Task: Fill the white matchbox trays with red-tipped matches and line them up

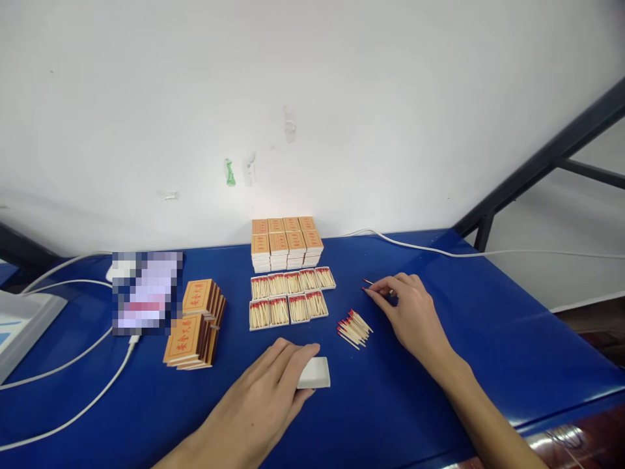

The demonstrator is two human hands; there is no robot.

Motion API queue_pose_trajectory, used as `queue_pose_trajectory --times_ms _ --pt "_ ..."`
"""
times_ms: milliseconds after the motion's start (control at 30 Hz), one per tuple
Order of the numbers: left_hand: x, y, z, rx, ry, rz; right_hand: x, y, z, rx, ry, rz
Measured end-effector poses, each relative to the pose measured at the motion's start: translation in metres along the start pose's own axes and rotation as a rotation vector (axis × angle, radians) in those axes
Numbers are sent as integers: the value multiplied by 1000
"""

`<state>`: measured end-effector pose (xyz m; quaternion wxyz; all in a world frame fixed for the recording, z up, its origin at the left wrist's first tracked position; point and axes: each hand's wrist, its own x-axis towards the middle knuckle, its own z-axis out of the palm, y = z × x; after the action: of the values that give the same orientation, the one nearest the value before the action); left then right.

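Note:
My left hand (273, 384) grips a white matchbox tray (315, 372) by its left end; the visible part of its inside holds no matches. Fingertips of my right hand (413, 312) are pinched together on red-tipped matches (367, 285), just above or on the blue table; I cannot tell which. Between the two hands lies a loose pile of matches (355, 327), heads toward the upper left. Beyond my left hand, two rows of open trays filled with matches (278, 311) lie side by side.
Stacked orange matchboxes (287, 242) stand near the wall. Stacked orange covers (188, 335) sit at the left, beside a pixelated phone-like object (149, 293). White cables (92, 410) cross the blue table (439, 423). A dark metal frame (541, 156) rises at the right.

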<state>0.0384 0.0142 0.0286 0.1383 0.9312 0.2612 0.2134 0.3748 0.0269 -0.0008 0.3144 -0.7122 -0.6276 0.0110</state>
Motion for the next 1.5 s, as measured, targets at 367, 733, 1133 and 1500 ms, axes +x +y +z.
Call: queue_pose_trajectory --times_ms 367,733,1133,1500 --pt "-1 -2 -1 -12 -9 -7 -11 -16 -8 20 0 61" --pt "-2 0 3 12 13 5 -16 -18 1 -3 -13 37" --pt "-1 0 2 2 31 9 -14 16 -15 -80 140 100" --pt "0 0 0 7 10 5 -12 24 -9 -91 149 75"
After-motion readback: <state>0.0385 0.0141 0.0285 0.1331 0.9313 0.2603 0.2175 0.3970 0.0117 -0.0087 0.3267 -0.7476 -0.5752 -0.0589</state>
